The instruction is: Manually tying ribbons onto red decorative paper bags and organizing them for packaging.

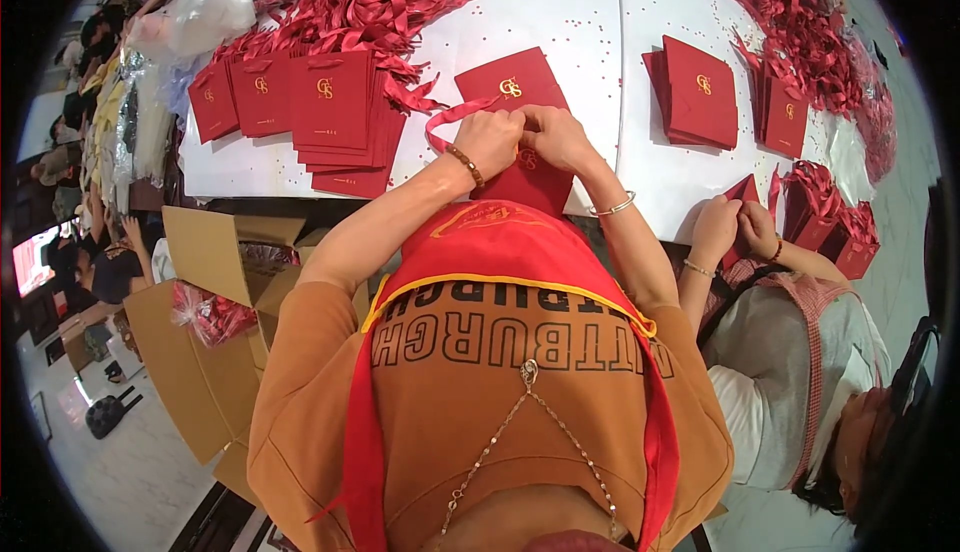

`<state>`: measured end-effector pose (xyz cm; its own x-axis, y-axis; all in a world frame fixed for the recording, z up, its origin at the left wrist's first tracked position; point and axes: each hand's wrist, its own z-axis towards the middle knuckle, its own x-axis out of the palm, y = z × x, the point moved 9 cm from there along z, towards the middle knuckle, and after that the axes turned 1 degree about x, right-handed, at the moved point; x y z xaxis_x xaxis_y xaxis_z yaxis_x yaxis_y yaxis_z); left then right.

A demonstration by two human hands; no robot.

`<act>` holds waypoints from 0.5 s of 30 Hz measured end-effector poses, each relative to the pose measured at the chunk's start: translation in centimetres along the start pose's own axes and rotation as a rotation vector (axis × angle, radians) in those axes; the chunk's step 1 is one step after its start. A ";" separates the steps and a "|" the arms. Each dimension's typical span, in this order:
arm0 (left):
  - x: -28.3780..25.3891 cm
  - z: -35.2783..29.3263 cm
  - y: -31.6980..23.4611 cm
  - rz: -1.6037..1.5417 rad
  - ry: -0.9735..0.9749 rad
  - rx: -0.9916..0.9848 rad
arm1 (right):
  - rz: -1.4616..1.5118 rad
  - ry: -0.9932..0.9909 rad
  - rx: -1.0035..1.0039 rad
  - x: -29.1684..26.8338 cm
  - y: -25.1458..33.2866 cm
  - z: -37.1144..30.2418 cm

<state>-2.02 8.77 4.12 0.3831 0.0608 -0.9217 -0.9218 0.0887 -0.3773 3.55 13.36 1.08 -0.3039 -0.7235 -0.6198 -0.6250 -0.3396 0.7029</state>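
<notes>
A red paper gift bag [535,72] with a gold emblem lies flat on the white table in front of me, with another red bag [530,187] below it at the table's near edge. My left hand [492,142], a beaded bracelet at its wrist, is closed in a pinch on a red ribbon [438,130], which loops out to the left and back to the bag. Against it, over the bag, my right hand [556,140] is pinched closed too, with a silver bangle on the wrist. My fingers hide what the right fingertips hold.
Stacked red bags [335,102] lie to the left below a heap of red ribbons [370,2]. Further right are more red bags [703,92] and another ribbon heap [800,42]. A co-worker's hands [735,227] handle a red bag nearby. An opened cardboard box [200,342] stands at lower left.
</notes>
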 end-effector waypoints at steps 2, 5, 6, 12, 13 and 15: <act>-0.3 0.3 -0.1 0.031 0.028 -0.017 | 0.046 -0.005 -0.003 0.0 -0.3 0.0; -0.4 0.4 -0.1 -0.004 0.056 -0.037 | 0.139 -0.013 -0.013 0.5 -0.8 0.1; -0.4 0.5 0.2 -0.004 0.055 -0.038 | 0.185 -0.015 -0.020 0.5 -0.9 0.0; 0.1 -0.4 1.5 -0.274 -0.077 -0.092 | 0.170 -0.089 -0.009 0.2 -1.0 -0.4; 0.1 -0.6 0.9 -0.197 -0.077 -0.056 | 0.171 -0.089 -0.011 0.0 -1.2 -0.3; 0.1 -0.8 0.4 -0.165 -0.096 -0.033 | 0.268 0.006 -0.036 0.5 -1.4 0.0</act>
<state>-2.44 8.06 3.82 0.5314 0.1428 -0.8350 -0.8470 0.0724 -0.5267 4.28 13.44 -0.17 -0.4506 -0.7943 -0.4076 -0.4968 -0.1563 0.8537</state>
